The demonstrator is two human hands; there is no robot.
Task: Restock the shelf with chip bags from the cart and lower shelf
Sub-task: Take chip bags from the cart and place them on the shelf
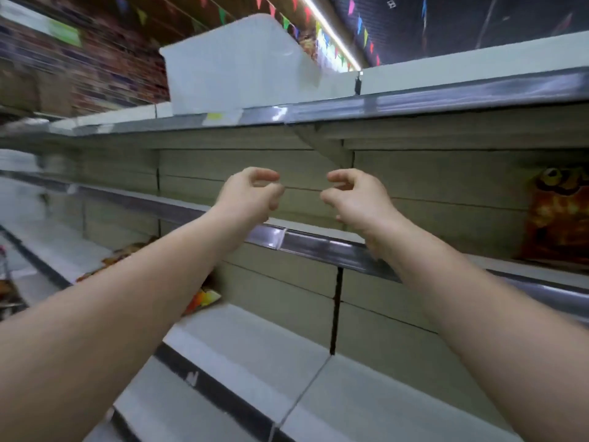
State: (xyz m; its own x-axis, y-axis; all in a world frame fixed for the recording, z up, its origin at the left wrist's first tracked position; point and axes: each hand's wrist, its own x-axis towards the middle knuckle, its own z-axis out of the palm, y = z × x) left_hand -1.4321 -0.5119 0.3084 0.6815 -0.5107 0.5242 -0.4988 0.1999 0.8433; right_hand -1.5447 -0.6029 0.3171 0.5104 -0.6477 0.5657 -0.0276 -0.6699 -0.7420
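Both arms reach out toward the middle shelf (306, 240). My left hand (251, 193) and my right hand (357, 199) hover just above its front rail, a short gap between them, fingers loosely curled and holding nothing. One orange chip bag (557, 218) stands upright on that shelf at the far right. On the lower shelf (248, 339), several chip bags (204, 296) lie flat, mostly hidden behind my left forearm. The view is blurred by motion.
A white bin (236, 68) sits on the top shelf (446, 97) above my hands. A black upright slot (334, 314) divides the back panel. At the far left edge a part of the cart (6, 282) shows. Coloured pennants hang overhead.
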